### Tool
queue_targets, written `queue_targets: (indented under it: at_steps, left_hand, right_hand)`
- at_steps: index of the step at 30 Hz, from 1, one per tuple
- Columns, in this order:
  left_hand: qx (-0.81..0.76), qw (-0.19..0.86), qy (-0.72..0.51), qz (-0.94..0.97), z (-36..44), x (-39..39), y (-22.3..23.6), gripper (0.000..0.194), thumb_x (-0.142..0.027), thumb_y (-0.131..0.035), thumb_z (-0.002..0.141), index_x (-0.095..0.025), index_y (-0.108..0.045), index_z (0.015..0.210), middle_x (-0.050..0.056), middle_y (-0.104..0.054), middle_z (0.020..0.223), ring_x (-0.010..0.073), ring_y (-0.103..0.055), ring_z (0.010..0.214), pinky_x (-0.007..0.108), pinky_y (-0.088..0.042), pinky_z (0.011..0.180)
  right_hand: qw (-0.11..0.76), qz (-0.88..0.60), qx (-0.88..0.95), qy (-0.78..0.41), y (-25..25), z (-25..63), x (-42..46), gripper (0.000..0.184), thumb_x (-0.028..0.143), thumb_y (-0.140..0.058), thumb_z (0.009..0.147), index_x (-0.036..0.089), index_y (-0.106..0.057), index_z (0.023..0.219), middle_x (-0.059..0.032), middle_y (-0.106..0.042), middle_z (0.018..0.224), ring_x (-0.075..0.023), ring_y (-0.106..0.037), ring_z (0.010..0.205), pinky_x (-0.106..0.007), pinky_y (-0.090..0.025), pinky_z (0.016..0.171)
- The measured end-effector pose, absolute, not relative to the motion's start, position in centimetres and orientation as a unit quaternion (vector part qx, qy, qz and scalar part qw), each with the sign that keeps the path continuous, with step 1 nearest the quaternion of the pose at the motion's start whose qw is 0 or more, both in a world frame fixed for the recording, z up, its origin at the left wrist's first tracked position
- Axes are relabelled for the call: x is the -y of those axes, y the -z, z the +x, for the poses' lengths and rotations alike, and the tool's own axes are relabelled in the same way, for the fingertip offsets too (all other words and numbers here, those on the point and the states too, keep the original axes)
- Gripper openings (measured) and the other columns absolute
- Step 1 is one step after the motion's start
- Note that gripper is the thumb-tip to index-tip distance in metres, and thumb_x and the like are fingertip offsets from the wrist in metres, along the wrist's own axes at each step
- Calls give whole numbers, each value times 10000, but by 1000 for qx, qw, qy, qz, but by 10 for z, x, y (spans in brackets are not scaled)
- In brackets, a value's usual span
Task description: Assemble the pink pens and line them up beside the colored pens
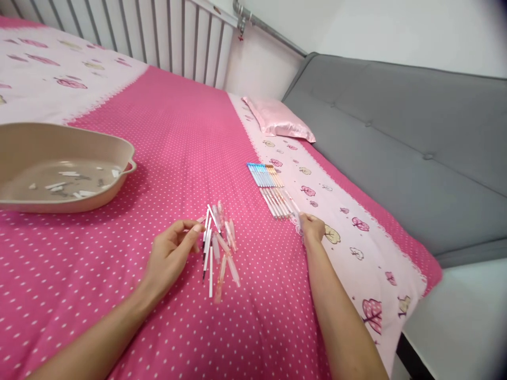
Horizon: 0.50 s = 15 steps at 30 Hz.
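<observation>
My left hand (174, 250) is at the left edge of a loose pile, thumb and fingers pinched round a small pink pen part (201, 219), mostly hidden by the fingers. In the pile lie white pen refills (211, 272) with dark tips and translucent pink pen barrels and caps (233, 270). Further right, my right hand (312, 227) is closed on the near end of a clear pinkish pen (292, 202), at the right end of a row of similar pens (275, 203). Just beyond that row lie blue pens (259, 175) and orange-brown pens (274, 176), side by side.
A beige plastic basin (119, 184) with small white and grey pieces inside stands at the left on the pink dotted bedspread (166, 137). A pink satin pillow (281, 119) lies at the back, near a grey padded headboard (396, 132). White-grey railings (158, 37) line the far side.
</observation>
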State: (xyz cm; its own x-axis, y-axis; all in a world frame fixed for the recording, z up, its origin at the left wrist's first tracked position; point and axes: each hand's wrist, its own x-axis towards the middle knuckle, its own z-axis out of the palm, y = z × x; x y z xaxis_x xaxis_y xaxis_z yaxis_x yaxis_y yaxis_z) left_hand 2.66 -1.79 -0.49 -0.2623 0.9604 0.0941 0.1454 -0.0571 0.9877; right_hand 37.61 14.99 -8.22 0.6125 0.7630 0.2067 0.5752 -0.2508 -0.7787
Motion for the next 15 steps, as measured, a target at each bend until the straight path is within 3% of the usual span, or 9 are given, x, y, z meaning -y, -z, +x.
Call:
queue_targets:
  at_steps: [5,15]
  left_hand:
    - [-578,368,-543,485,26,17,9,266,-454,-576,803,-196,-619,845,-16,-604,634,118,-527,529,235,-415,536]
    - [-583,369,-536,486,26,17,9,276,-460,-573,806,-194,-623,864,-14,-591,614,129,-530,543,243,-420,550]
  right_hand:
    - [394,-802,443,-79,75,370,-146,353,476,-597,678,218,-764,850,-98,-740,820,-271,-649,741,-335,-463,662]
    - [350,-790,502,-43,62,353,-132,340,427,-542,756,216,-759,911,-101,-710,993,-249,-615,843,-317,-430,694]
